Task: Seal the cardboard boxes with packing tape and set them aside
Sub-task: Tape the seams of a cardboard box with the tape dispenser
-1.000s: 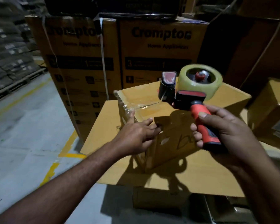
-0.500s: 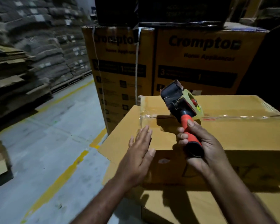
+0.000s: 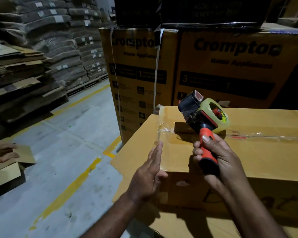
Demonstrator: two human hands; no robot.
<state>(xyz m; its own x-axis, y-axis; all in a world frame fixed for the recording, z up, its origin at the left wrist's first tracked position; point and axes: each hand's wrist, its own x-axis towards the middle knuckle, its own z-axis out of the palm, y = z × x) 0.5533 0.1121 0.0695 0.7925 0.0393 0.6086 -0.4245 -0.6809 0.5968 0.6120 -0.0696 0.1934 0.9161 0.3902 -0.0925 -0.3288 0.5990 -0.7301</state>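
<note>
Right hand (image 3: 218, 158) grips orange-handled tape dispenser (image 3: 203, 117) over cardboard box (image 3: 265, 155).

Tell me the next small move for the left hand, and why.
Probably press the left hand flat onto the tape end at the left edge of the box: the tape looks wrinkled there, the straight fingers sit just beside it, and the right hand grips the dispenser.

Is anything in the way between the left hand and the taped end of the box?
Nothing visible. The left hand is open right beside the end of the box, fingertips by the tape. The dispenser, gripped by the right hand, is above the box top, off that path.
</note>
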